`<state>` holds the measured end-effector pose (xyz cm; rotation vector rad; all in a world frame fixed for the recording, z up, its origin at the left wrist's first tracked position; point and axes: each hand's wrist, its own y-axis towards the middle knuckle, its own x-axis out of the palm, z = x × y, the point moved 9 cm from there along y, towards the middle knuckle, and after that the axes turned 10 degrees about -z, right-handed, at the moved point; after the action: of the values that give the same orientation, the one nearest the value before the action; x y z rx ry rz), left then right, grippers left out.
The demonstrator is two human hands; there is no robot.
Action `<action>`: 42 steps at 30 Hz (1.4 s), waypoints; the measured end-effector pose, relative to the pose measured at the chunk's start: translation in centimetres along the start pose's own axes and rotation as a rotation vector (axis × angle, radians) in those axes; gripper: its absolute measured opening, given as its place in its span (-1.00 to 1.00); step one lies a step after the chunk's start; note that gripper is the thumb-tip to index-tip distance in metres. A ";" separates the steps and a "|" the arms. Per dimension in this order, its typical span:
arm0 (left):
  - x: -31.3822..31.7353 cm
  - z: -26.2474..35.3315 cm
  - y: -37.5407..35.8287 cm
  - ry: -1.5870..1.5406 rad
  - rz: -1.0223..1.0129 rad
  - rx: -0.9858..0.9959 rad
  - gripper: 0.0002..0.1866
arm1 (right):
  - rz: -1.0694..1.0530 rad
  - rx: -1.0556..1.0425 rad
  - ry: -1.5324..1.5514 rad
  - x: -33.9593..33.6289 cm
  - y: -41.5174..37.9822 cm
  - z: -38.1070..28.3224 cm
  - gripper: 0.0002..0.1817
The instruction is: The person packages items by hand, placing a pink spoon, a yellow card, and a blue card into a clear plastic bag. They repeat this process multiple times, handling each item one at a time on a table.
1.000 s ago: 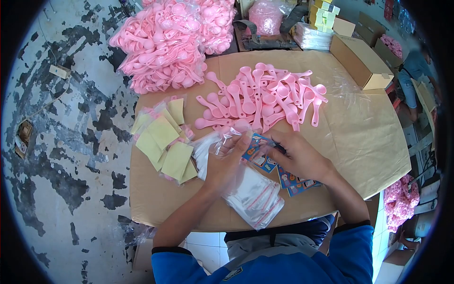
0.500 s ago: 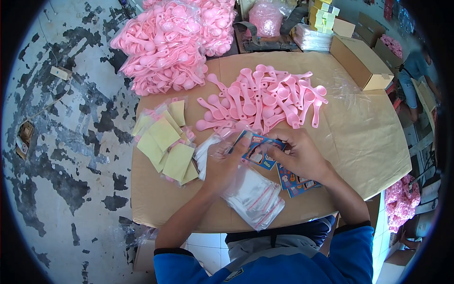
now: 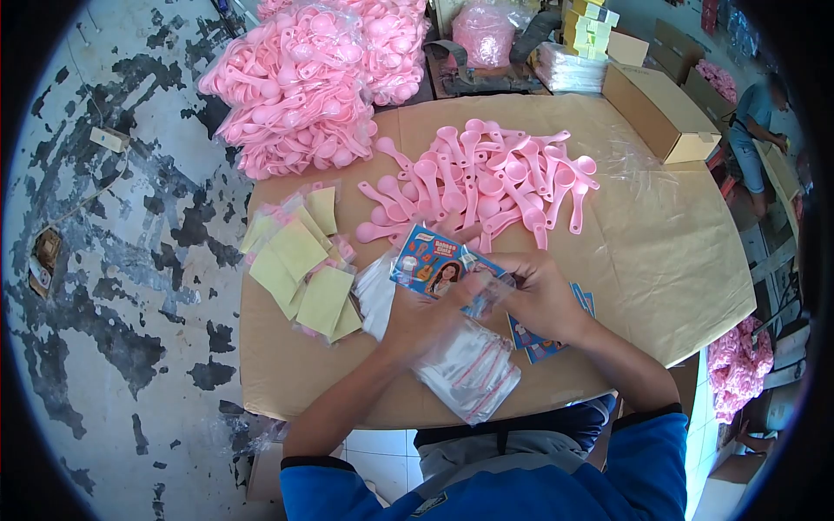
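Note:
A blue printed card is held up in my left hand, its thumb pressed across the front. My right hand pinches crinkled clear plastic, which looks like a small bag, at the card's right end. Beneath the hands lies a stack of clear plastic bags with reddish strips. More blue cards rest on the table, partly covered by my right hand. Just beyond the hands spreads a heap of pink measuring spoons. Left of them sit several small packets with pale yellow cards.
Large clear bags full of pink spoons stand at the table's far left. A cardboard box occupies the far right corner. Brown paper covers the table. At the right, another person is beyond the table.
The card has moved left and turned more toward me, showing more of its printed face. My right hand has shifted slightly, with clear plastic now visible at its fingertips.

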<state>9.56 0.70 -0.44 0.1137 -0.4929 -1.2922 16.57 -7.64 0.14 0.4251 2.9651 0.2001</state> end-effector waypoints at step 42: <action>-4.1 4.0 -1.5 0.185 0.193 0.078 -0.50 | 0.093 0.008 0.243 -3.4 0.2 -0.4 -0.26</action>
<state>5.83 4.88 1.48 0.2427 -0.3851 -1.0620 19.79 -8.48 1.01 0.5798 3.1860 0.2673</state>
